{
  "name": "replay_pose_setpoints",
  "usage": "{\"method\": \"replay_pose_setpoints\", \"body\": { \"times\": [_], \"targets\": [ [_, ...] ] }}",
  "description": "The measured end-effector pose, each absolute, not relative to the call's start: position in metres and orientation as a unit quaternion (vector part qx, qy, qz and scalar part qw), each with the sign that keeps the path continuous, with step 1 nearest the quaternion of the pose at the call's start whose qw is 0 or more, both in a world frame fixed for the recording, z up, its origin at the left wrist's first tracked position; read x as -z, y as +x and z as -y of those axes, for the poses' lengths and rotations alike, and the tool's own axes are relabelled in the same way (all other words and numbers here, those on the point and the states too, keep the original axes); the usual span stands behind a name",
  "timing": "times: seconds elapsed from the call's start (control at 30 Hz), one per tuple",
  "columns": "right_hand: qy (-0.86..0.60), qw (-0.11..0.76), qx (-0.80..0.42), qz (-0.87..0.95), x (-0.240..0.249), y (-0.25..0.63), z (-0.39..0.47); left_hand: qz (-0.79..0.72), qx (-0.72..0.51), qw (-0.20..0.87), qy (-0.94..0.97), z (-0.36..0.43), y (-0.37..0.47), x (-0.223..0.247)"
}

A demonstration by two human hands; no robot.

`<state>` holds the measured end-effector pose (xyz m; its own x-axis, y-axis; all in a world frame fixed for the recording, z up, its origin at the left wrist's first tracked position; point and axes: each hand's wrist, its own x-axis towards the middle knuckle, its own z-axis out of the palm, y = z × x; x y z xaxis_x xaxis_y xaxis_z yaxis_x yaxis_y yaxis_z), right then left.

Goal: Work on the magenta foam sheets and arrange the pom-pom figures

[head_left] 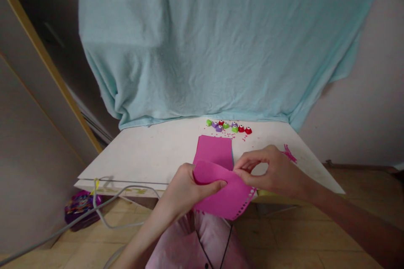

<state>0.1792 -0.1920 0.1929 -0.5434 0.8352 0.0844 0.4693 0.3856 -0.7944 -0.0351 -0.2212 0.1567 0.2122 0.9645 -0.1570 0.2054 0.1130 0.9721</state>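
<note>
A sheet of pink paper is held up over the front edge of the table, with a row of small punched holes along its right edge. My left hand grips its left side, thumb on top and fingers hidden beneath. At the sheet's upper right corner, my right hand pinches the paper between thumb and fingertips. Behind it lies a stack of pink paper on the table. Several small red, green and purple craft punches sit in a cluster beyond the stack.
Tiny pink paper bits lie around the punches on the white table. Thin pink scraps rest at the right. A light blue cloth hangs behind the table. A grey cable loops past the left front edge, near a purple bag.
</note>
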Motion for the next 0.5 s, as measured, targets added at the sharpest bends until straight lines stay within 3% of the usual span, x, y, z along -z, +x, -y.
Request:
{"method": "replay_pose_setpoints", "body": {
  "times": [0.5],
  "targets": [
    [-0.396, 0.254, -0.281, 0.837, -0.199, 0.176, 0.205, -0.505, -0.332, 0.540, 0.586, 0.225, -0.039, -0.151]
  ]
}}
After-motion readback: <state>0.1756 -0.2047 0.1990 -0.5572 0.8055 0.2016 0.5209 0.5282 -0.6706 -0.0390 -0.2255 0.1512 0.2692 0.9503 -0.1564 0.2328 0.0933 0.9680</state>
